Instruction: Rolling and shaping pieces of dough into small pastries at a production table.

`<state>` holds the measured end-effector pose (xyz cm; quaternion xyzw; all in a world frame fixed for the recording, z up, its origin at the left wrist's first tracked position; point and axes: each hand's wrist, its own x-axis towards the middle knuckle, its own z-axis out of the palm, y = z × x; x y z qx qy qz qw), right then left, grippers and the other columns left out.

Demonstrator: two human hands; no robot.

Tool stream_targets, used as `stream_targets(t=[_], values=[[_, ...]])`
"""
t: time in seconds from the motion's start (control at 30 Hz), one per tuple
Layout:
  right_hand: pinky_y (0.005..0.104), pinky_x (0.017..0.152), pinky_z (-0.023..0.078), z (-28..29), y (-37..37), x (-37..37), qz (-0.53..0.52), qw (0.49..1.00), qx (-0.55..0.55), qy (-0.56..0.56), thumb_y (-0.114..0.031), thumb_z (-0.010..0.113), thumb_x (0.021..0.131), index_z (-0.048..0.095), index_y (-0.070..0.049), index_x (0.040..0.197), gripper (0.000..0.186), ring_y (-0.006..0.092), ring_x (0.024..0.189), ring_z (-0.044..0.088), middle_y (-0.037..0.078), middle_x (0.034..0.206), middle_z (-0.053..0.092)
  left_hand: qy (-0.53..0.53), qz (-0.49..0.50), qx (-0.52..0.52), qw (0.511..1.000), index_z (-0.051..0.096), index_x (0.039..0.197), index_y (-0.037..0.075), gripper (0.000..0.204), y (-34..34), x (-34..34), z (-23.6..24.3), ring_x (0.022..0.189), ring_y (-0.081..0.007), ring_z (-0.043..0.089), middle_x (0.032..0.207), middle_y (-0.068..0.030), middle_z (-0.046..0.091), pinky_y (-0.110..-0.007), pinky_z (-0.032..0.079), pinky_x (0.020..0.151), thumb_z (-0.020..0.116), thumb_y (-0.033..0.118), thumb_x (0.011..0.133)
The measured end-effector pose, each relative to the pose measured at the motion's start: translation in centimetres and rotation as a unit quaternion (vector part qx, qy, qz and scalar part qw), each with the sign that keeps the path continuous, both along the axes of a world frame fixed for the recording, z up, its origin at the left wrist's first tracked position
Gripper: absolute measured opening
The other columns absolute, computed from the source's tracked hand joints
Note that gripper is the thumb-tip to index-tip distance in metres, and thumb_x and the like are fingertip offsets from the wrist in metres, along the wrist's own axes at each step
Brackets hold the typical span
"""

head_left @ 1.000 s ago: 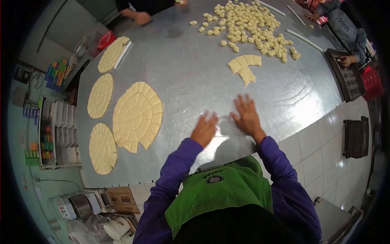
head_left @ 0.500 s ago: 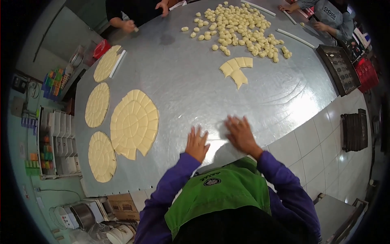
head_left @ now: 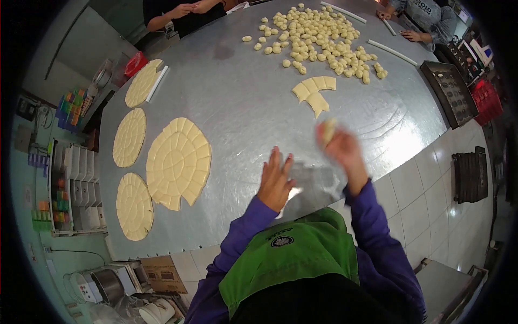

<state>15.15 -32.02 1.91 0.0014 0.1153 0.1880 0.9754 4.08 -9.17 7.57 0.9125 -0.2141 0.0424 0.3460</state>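
"What do the containers hold?"

"The dark tray [head_left: 449, 102] at the right of the frame has rows of round hollows and a pale bit near its upper end. What the red crate [head_left: 486, 102] beside it holds cannot be told."

"Any writing?"

"Dark lettering and a round emblem on the wearer's green apron [head_left: 302, 254], and pale letters on a co-worker's grey top [head_left: 426, 13], upper right."

"And the hands?"

"The right hand [head_left: 346, 150], blurred, right of centre, has its fingers closed on a pale lump [head_left: 328, 133], just below the cut dough [head_left: 314, 92]. The left hand [head_left: 276, 184], near the centre, is open, fingers loosely spread, gripping nothing."

"What else crowds the desk [head_left: 243, 113]?"

"Many dough balls [head_left: 318, 40] at the top, with white rods [head_left: 394, 52] beside them. A big scored round [head_left: 178, 156] lies left of centre, smaller rounds [head_left: 129, 137] along the left edge."
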Motion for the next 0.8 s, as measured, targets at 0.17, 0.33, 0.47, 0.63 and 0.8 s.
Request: stream_targets(t=[0.17,0.33,0.47,0.63,0.8], values=[[0.0473,0.098,0.038,3.8,-5.0,10.0,-0.218,0.956,-0.183,0.07,-0.037,0.041,0.093,0.034,0.009,0.125,0.056,0.0397,0.121,0.039,0.027,0.131,0.038,0.05,0.095,-0.11,0.988,0.033,0.135,0.001,0.052,4.6,-2.2,-1.9,0.133,-0.0413,0.019,0.144,-0.0282,0.015,-0.045,0.02,0.108,0.052,0.019,0.09],[0.0386,0.079,0.048,-1.1,3.2,9.9,-0.042,0.188,-0.979,-0.071,-0.047,0.066,0.075,0.058,-0.004,0.106,0.054,0.0308,0.093,0.061,0.017,0.094,0.064,0.053,0.165,-0.12,0.977,0.038,0.133,0.003,0.046,6.2,-4.0,-2.3,0.135,-0.0394,0.016,0.146,-0.0261,0.012,-0.045,0.021,0.108,0.049,0.02,0.092],[0.0364,0.068,0.05,-1.7,2.7,11.2,0.012,0.32,-0.946,-0.057,-0.031,0.078,0.064,0.06,-0.001,0.091,0.044,0.0267,0.078,0.064,0.011,0.084,0.065,0.054,0.203,-0.113,0.971,0.043,0.128,0.004,0.041,6.9,-4.8,-1.5,0.134,-0.0377,0.019,0.146,-0.0245,0.013,-0.044,0.022,0.107,0.05,0.019,0.091],[0.0291,0.058,0.049,-1.6,2.6,13.5,-0.094,0.816,-0.57,-0.011,-0.012,0.068,0.076,0.055,-0.002,0.094,0.024,0.0187,0.071,0.061,0.009,0.086,0.061,0.038,0.242,-0.136,0.96,0.045,0.126,0.006,0.041,8.0,-5.2,-2.8,0.132,-0.0353,0.025,0.146,-0.0211,0.017,-0.044,0.026,0.104,0.052,0.018,0.088],[0.0304,0.061,0.048,-3.0,3.7,9.6,-0.267,0.619,-0.733,-0.093,-0.009,0.059,0.08,0.059,-0.002,0.1,0.021,0.0235,0.075,0.064,0.013,0.086,0.065,0.063,0.225,-0.151,0.961,0.046,0.125,0.007,0.04,6.9,-4.4,-2.0,0.132,-0.0343,0.025,0.147,-0.0163,0.018,-0.045,0.032,0.099,0.053,0.017,0.088]])
